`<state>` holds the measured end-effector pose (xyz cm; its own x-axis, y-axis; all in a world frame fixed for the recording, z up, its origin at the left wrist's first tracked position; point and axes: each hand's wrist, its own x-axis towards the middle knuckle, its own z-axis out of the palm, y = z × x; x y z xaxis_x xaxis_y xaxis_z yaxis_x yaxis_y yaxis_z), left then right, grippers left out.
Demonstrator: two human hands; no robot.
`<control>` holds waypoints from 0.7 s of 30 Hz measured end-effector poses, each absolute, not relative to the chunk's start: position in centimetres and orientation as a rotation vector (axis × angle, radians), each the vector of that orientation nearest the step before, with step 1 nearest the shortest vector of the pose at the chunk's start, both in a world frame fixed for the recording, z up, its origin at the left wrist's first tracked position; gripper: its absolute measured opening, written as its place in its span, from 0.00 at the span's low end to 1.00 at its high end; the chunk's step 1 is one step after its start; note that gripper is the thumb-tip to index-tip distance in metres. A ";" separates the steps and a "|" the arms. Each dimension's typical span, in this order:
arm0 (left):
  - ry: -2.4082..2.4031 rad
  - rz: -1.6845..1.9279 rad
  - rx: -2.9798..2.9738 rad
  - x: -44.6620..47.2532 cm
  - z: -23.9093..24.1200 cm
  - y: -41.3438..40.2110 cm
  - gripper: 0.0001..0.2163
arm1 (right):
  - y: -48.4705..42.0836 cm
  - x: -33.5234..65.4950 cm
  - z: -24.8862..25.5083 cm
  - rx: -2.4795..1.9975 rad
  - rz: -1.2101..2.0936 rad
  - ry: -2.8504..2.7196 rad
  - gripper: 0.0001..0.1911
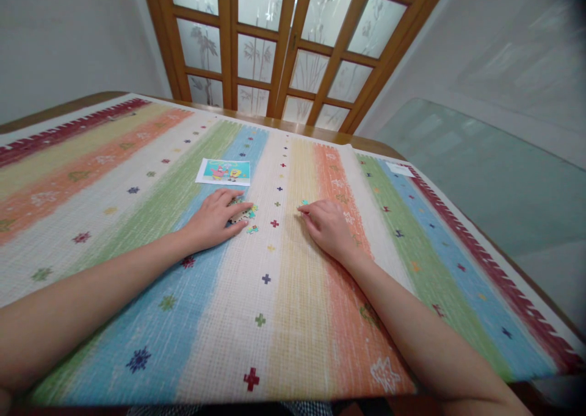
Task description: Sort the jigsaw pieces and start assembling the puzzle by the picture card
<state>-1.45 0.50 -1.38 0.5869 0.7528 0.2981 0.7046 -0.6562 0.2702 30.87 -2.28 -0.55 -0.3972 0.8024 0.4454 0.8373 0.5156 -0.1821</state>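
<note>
Our right hand (327,224) pinches a small piece (304,203); to its left, our left hand (214,218) spreads over loose pieces (252,229), near the picture card (227,171), where a careless sweep could scatter them.

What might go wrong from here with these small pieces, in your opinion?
The left hand lies over a cluster of small pieces, so a careless sweep might scatter them. The right hand has a teal piece at its fingertips; something so small could slip away. The tablecloth carries many little coloured marks, so a stray piece might be overlooked.
</note>
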 end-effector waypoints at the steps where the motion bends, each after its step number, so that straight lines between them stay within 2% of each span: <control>1: 1.230 0.582 2.689 -1.5 -1.4 0.5 0.18 | -2.3 30.9 -0.6 -1.337 -0.092 -2.279 0.10; 21: 0.990 0.726 2.600 -1.4 -0.7 0.8 0.08 | -2.6 30.6 -0.5 -1.341 -0.026 -2.263 0.11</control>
